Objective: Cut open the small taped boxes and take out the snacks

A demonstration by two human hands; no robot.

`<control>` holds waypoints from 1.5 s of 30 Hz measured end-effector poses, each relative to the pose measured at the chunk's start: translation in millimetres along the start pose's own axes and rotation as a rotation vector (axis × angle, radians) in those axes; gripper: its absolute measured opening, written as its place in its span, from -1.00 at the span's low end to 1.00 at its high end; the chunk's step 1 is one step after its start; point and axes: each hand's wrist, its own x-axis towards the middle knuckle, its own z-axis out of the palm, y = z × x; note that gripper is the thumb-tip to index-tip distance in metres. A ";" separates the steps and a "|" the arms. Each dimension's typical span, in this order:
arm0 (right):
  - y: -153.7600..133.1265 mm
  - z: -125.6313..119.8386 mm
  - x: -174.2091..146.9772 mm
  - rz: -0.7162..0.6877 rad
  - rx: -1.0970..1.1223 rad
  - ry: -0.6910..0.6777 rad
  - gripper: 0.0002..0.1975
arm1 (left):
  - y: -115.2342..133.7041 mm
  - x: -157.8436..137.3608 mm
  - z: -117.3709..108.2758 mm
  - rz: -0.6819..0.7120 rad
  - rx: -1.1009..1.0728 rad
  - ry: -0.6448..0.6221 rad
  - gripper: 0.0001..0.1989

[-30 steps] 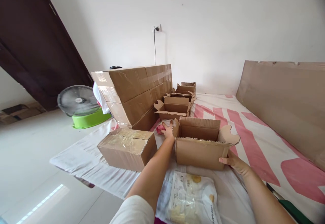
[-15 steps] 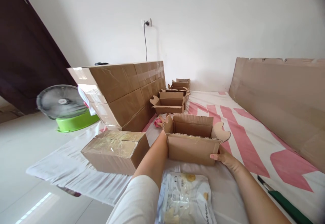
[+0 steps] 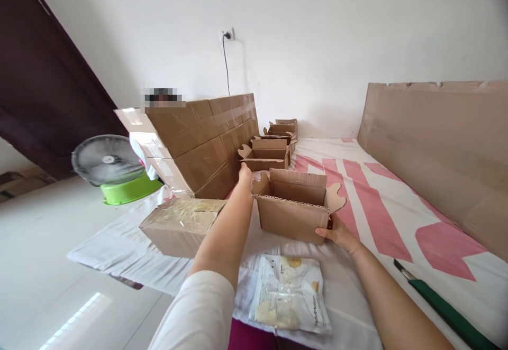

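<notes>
An open cardboard box (image 3: 291,218) stands in front of me on the cloth, flaps up. My right hand (image 3: 335,232) grips its right end, thumb on the front face and the other fingers mostly behind. My left hand (image 3: 245,171) reaches past the box's left side to the near left corner of another open cardboard box (image 3: 265,163). Its fingers are largely hidden, so I cannot see whether they hold anything. Closer to me lies a clear-wrapped white pouch (image 3: 291,294) with printed text.
A taped closed box (image 3: 174,233) sits left of my forearm. Behind it rises a stack of large cartons (image 3: 198,144), with a person's head partly showing above. More open boxes (image 3: 281,127) line the stack. A green-handled cutter (image 3: 440,300) lies right; a cardboard panel (image 3: 432,154) stands beyond.
My left hand has moved forward from beside a crumpled pink item to the farther open box. My right hand keeps its hold on the near box. The view has shifted slightly.
</notes>
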 end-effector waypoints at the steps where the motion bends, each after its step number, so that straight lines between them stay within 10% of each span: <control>1: -0.4 0.9 -0.5 0.006 0.009 0.006 -0.07 | 11.9 -0.3 -4.5 -0.008 -0.065 0.038 -0.69; 6: -3.1 6.6 -2.3 -0.002 0.014 0.034 -0.10 | 59.5 -55.3 -10.1 0.247 -0.181 0.121 -0.75; 10: 5.6 11.9 0.4 -0.077 0.002 0.038 -0.14 | 52.8 -135.8 3.9 0.667 0.355 -0.613 -0.53; 14: 22.1 15.7 5.6 -0.086 -0.053 0.073 -0.10 | 24.5 -171.5 11.5 0.642 1.095 -0.855 -0.46; 22: 31.1 18.1 6.4 -0.033 -0.158 0.062 -0.23 | 16.2 -115.6 -11.6 0.448 1.443 -0.754 -0.79; 29: 32.1 14.1 6.9 -0.012 -0.213 0.088 -0.45 | 7.7 -74.9 -23.2 0.342 1.643 -0.518 -0.69; 37: 38.6 11.7 11.3 0.003 -0.258 0.113 -0.61 | 14.9 -137.1 -16.1 0.588 1.526 -0.258 -0.44; 41: 41.2 11.4 13.9 0.006 -0.284 0.131 -0.68 | 1.8 -222.8 -24.9 0.850 1.216 -0.716 -0.49; 45: 38.7 11.0 12.1 -0.005 -0.293 0.121 -0.71 | -28.5 -281.3 -45.2 0.810 1.203 -1.231 -0.07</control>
